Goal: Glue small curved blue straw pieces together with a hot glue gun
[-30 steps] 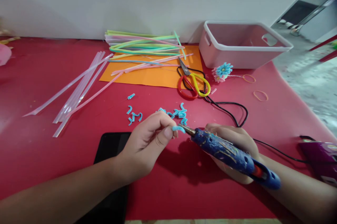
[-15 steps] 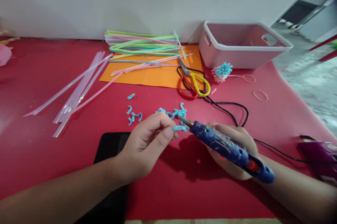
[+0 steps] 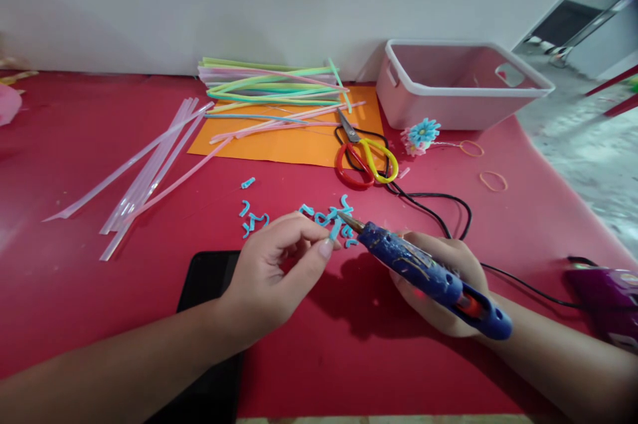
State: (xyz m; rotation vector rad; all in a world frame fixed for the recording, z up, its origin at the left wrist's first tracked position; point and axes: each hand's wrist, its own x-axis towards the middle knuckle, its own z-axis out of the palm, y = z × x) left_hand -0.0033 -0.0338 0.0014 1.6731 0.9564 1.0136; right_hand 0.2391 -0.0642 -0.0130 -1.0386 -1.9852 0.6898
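Note:
Between thumb and forefinger, my left hand (image 3: 284, 271) pinches a short blue strip (image 3: 335, 230), its free end pointing up and away from me. My right hand (image 3: 443, 278) is wrapped round a dark blue glue gun (image 3: 413, 264), whose metal nozzle points left, close to the strip's upper end. Whether nozzle and strip touch, I cannot tell. Just beyond lie several loose curled blue pieces (image 3: 323, 216), with more blue pieces (image 3: 253, 221) left of them. A small blue piece on a thin wire (image 3: 248, 183) rests farther back.
Red-and-yellow scissors (image 3: 366, 158) and pastel strips (image 3: 279, 88) lie on orange paper (image 3: 234, 145). Clear glue sticks (image 3: 149, 171) are at left, a black phone (image 3: 199, 371) under my left forearm. A pink bin (image 3: 448, 108), a blue flower (image 3: 423, 131), a black cord (image 3: 433, 196) and a purple object (image 3: 603, 298) stand right.
The blue strip in my left hand has turned from pointing right to pointing upward. The glue gun has shifted slightly left and up, its nozzle now by the strip's end.

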